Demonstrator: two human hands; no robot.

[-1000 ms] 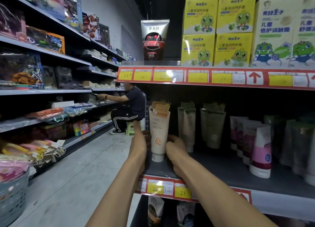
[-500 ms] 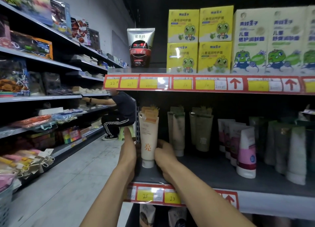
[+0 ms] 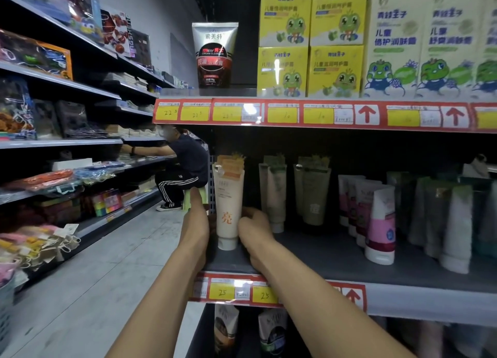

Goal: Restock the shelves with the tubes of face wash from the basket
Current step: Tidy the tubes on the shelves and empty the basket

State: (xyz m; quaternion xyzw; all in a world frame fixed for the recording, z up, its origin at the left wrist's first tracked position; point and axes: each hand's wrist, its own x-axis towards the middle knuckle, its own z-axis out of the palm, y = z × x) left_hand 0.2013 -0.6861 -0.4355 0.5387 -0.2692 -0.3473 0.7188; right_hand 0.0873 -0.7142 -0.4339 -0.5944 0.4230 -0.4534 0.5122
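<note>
The cream tube stands upright, cap down, lower centre, between the hands: right hand pinches its side; left hand just beside it, fingers hidden.

floor: pale grey speckled aisle floor | wall: plain light grey wall, far end | left: tiered long grey metal shelving | right: dark grey metal shelf, red price strip above | light: dim, glare on labels

Middle grey shelf, here's the line-up: a cream tube standing cap-down at the left end, green tubes upright just beside it, pink-and-white tubes further right (front one nearest the edge), pale grey tubes beyond.
</note>
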